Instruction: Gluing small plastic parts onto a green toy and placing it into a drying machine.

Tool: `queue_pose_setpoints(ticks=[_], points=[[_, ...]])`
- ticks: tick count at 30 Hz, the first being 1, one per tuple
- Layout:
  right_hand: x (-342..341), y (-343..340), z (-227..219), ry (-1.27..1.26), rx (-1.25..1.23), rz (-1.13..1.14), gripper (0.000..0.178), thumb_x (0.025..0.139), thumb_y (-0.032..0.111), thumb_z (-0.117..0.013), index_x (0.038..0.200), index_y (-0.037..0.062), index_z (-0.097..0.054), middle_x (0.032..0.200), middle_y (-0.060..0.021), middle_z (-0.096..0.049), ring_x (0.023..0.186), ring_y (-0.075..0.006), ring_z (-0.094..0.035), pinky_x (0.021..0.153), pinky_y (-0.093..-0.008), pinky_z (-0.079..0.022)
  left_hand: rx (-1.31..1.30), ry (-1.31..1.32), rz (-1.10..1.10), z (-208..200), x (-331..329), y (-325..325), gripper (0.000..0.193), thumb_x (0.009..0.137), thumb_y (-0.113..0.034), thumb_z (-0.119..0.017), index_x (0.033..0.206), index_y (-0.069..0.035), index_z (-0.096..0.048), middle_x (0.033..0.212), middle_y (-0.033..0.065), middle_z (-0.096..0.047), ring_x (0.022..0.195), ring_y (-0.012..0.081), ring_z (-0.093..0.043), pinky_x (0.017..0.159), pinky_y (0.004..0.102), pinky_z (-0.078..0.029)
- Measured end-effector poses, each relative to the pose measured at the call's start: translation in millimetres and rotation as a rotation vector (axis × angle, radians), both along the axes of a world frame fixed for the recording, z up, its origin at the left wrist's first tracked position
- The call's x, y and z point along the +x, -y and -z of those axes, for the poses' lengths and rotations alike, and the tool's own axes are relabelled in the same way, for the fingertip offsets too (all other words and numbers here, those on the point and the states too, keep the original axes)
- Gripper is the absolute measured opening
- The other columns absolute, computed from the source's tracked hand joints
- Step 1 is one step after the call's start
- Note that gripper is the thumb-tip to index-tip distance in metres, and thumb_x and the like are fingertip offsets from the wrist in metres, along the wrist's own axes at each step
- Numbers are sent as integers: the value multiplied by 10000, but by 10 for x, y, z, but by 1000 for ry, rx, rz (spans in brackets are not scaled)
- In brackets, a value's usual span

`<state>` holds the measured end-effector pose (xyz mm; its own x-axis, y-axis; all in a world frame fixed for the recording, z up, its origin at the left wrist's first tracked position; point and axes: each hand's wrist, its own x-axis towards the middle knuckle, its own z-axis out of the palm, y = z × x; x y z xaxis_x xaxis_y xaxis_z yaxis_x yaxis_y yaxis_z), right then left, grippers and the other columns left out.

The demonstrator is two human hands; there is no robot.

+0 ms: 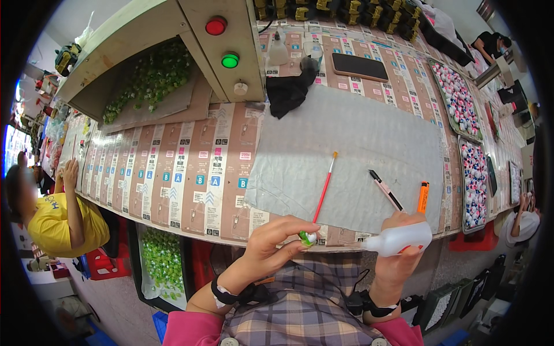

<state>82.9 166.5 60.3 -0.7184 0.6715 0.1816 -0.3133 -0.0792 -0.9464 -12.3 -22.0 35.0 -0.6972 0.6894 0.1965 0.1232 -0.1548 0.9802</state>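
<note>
Between the thumb and fingers of my left hand [268, 247] is a small green and white piece [308, 237], held just off the table's near edge. My right hand [398, 268] grips a white plastic squeeze bottle [399, 239], tilted on its side with its tip pointing left toward the small piece; the two are apart. Beyond my hands a grey-white sheet [288, 167] covers part of the table. On it lie a red-handled paintbrush [325, 190], a dark and pale pen [385, 189] and an orange marker [423, 197], close to my right hand.
At the left stands a machine [216, 86] with red and green buttons, green pieces [151, 78] inside. A black cloth [288, 92] and a phone [360, 67] lie farther back. Trays of pink, white and blue pieces [459, 98] line the right. A person in yellow [63, 225] sits left.
</note>
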Motion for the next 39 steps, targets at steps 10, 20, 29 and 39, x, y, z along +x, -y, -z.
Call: queue_pose_setpoints(ticks=[10, 20, 29, 39], points=[[5, -102, -8, -58, -87, -9, 463, 795, 508, -597, 864, 83, -426, 659, 18, -374, 575, -84, -324, 513, -239, -239, 191, 338, 147, 17, 46, 3, 270, 916, -85, -452, 1157, 22, -511, 971, 98, -565, 860, 145, -557, 770, 266, -450], [86, -172, 72, -29, -187, 133, 579, 752, 524, -639, 988, 30, -450, 755, -15, -442, 658, -102, -431, 554, -229, -337, 212, 454, 217, -9, 39, 59, 303, 941, -163, -432, 1173, 24, -486, 921, 72, -547, 779, 110, -507, 727, 239, -430], [-87, -816, 122, 38, -62, 327, 456, 787, 125, -652, 1166, -31, -453, 975, -89, -565, 851, -143, -559, 724, -276, -458, 205, 485, 119, 37, 79, 76, 246, 931, -138, -442, 1104, 21, -514, 884, 84, -563, 752, 104, -508, 699, 234, -439], [-254, -1392, 606, 362, 158, 245, 430, 765, 46, -656, 1161, -16, -500, 970, -80, -601, 890, -142, -574, 778, -269, -464, 208, 377, -27, 73, 96, -30, 266, 898, -229, -532, 1015, 10, -532, 751, 82, -541, 615, 133, -492, 636, 302, -461]])
